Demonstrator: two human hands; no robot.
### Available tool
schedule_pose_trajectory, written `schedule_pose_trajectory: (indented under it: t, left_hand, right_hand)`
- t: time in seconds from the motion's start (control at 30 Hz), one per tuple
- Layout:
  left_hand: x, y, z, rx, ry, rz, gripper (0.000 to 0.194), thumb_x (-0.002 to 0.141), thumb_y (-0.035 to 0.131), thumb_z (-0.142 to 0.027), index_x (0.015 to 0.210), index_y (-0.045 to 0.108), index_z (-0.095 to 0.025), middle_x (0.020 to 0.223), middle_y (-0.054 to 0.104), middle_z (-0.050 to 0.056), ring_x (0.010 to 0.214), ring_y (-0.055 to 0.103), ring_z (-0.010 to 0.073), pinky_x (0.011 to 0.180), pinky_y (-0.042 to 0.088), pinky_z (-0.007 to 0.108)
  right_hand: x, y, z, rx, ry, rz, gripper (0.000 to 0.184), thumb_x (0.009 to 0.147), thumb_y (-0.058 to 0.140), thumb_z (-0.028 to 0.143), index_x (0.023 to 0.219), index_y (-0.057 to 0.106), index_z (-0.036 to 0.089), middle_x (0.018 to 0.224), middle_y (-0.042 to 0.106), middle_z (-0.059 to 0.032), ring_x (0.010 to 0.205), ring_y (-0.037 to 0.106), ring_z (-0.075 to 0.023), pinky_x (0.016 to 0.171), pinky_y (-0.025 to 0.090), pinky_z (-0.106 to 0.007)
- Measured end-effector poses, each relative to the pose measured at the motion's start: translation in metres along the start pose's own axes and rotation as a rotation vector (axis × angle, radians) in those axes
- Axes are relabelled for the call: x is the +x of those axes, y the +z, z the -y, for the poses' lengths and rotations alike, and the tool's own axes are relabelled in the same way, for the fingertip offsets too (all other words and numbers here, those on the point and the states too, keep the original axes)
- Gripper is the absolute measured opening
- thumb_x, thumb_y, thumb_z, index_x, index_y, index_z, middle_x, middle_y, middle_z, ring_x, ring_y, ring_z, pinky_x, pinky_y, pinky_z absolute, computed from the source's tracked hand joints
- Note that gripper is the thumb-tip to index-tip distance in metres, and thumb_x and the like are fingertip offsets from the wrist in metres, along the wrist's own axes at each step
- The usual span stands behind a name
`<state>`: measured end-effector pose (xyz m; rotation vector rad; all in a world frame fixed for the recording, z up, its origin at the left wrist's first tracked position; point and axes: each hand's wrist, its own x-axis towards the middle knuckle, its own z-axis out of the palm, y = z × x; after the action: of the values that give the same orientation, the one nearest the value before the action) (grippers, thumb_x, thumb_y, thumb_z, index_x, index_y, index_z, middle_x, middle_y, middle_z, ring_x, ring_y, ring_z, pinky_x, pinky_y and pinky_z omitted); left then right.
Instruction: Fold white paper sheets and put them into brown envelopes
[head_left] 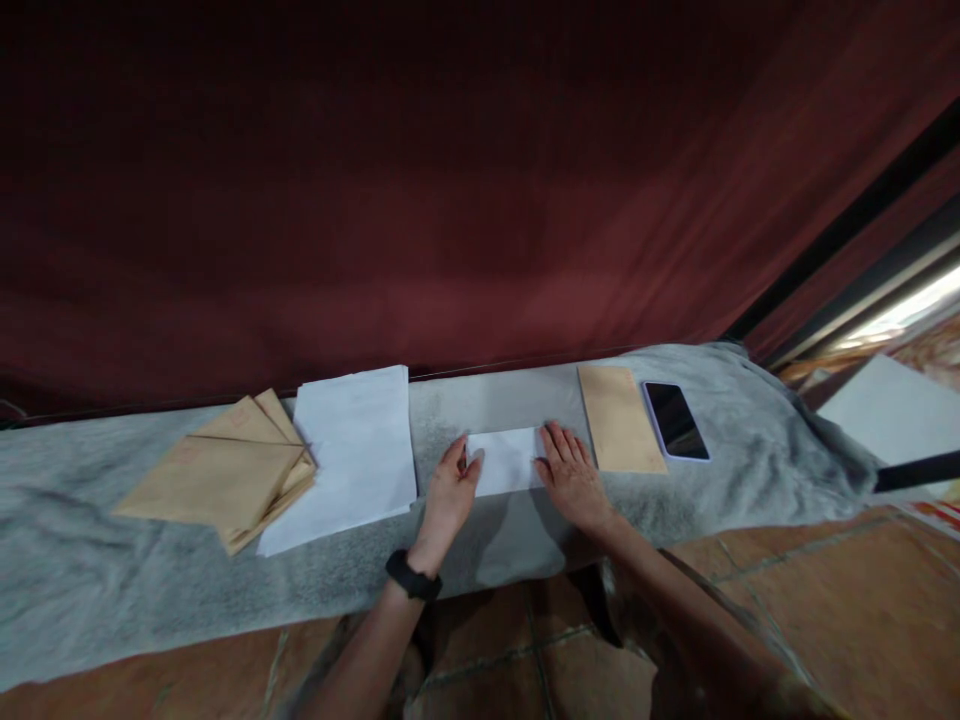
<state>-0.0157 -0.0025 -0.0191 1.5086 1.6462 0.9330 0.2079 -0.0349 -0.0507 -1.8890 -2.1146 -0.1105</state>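
A small folded white paper (506, 460) lies on the grey cloth (112, 580) in front of me. My left hand (448, 495) rests at its left edge, fingers stretched with the tips on the paper. My right hand (571, 475) lies flat at its right edge, fingers spread and pressing the paper down. A black band sits on my left wrist. Neither hand grips anything.
A stack of white sheets (352, 450) lies to the left, with several brown envelopes (221, 470) beside it. One brown envelope (619, 418) and a dark phone (675, 420) lie to the right. A dark red curtain (450, 200) hangs behind. Tiled floor is below.
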Motion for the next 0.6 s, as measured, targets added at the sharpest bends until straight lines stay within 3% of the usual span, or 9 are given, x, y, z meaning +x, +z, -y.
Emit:
schedule_pose_trajectory:
  t: [0.2,0.3,0.37,0.5,0.6]
  left_hand:
    - [0.011,0.0,0.0,-0.4,-0.245,-0.094,0.056,0.071,0.074,-0.022,0.127,0.063,-0.019,0.086,0.069,0.0,0.072,0.063,0.0143,0.068,0.05,0.026]
    - [0.009,0.003,-0.001,-0.555,-0.295,0.0,0.056,0.068,0.072,-0.023,0.123,0.064,-0.018,0.076,0.067,-0.003,0.062,0.06,0.0135,0.06,0.046,0.025]
    - [0.007,0.004,-0.005,-0.654,-0.284,0.052,0.05,0.066,0.072,-0.024,0.116,0.067,-0.018,0.076,0.068,-0.003,0.062,0.061,0.0137,0.061,0.047,0.025]
    - [0.006,0.002,-0.019,-0.822,-0.252,0.037,0.043,0.063,0.075,-0.024,0.105,0.07,-0.018,0.082,0.072,-0.002,0.07,0.064,0.014,0.068,0.05,0.025]
    - [0.005,0.0,-0.032,-0.958,-0.244,0.119,0.038,0.064,0.079,-0.026,0.1,0.071,-0.018,0.092,0.074,0.002,0.079,0.067,0.0146,0.073,0.051,0.024]
  right_hand:
    - [0.002,0.0,-0.002,0.024,-0.003,0.011,0.055,0.104,0.039,0.033,0.155,0.04,0.013,0.161,0.038,-0.0149,0.147,0.037,-0.0323,0.117,0.034,-0.051]
    - [0.005,-0.003,0.0,0.086,-0.015,-0.003,0.056,0.103,0.038,0.028,0.157,0.035,0.014,0.162,0.037,-0.0163,0.148,0.036,-0.031,0.118,0.033,-0.053]
    - [0.007,-0.008,0.006,0.164,-0.072,-0.004,0.058,0.103,0.037,0.028,0.159,0.029,0.015,0.162,0.036,-0.0163,0.149,0.035,-0.0289,0.119,0.033,-0.053]
    - [0.006,-0.023,0.025,0.346,-0.297,0.075,0.077,0.099,0.05,0.041,0.163,0.013,0.02,0.167,0.028,-0.0109,0.152,0.03,-0.0266,0.122,0.033,-0.051]
    - [0.007,-0.032,0.035,0.479,-0.282,0.085,0.071,0.097,0.051,0.031,0.161,0.024,0.02,0.164,0.034,-0.0097,0.15,0.034,-0.0257,0.123,0.032,-0.049]
